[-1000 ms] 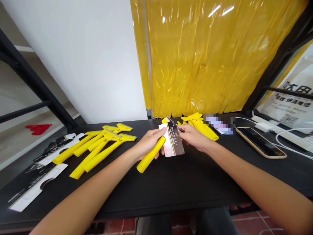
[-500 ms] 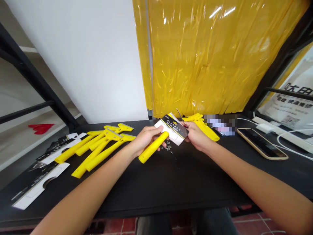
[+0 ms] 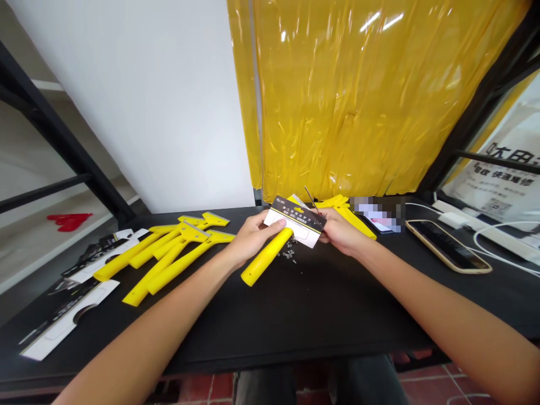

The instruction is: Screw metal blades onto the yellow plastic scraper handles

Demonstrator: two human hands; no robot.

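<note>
My left hand (image 3: pixel 254 236) is closed with its thumb on the face of a black and white packaging card (image 3: pixel 297 220). Through the card's opening pokes the yellow handle of a scraper (image 3: pixel 266 257), slanting down to the left. My right hand (image 3: pixel 340 230) grips the card's right edge. From that same hand a thin metal shaft, apparently a screwdriver (image 3: pixel 311 198), sticks up; its grip is mostly hidden. Below the card lie several small screws and nuts (image 3: pixel 290 252). The scraper's head is largely covered by the card.
Several yellow scrapers (image 3: pixel 177 247) lie on the left of the black table (image 3: pixel 312 315), beside packaging cards (image 3: pixel 71 320). More yellow handles (image 3: pixel 356 220) are behind my right hand. Two phones, one in a tan case (image 3: pixel 449 247), white cables and a power strip (image 3: pixel 472 222) occupy the right.
The card has turned a little, its printed face showing more fully. The scraper's handle end has dropped slightly, and my left fingers under it are now hidden. Both hands keep their hold.
</note>
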